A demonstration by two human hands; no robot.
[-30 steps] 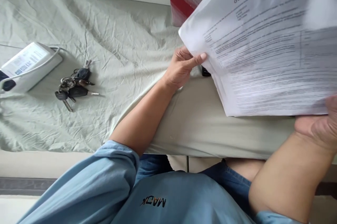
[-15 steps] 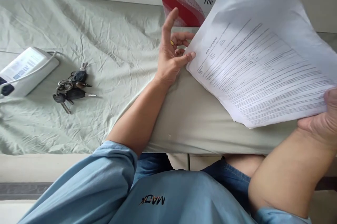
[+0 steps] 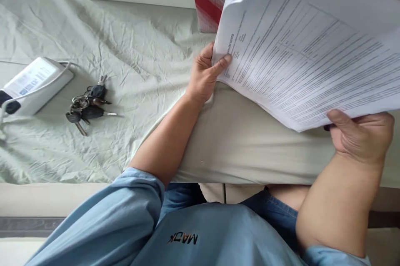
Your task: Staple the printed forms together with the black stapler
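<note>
Leave the keys [image 3: 92, 112] aside on the cloth [image 3: 146, 41], grip only lightly with the left hand [image 3: 204, 76], pinched over the left edge of the papers [image 3: 296, 62] raised above this cloth, and support evenly with the right hand [image 3: 359, 137], closed on their lower edge, to avoid creases.

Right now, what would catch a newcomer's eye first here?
Probably the printed papers at the upper right, held by the left hand and the right hand. Partly hidden behind them, a red and white box stands at the top. Dark keys lie at the left on the pale green cloth.
</note>
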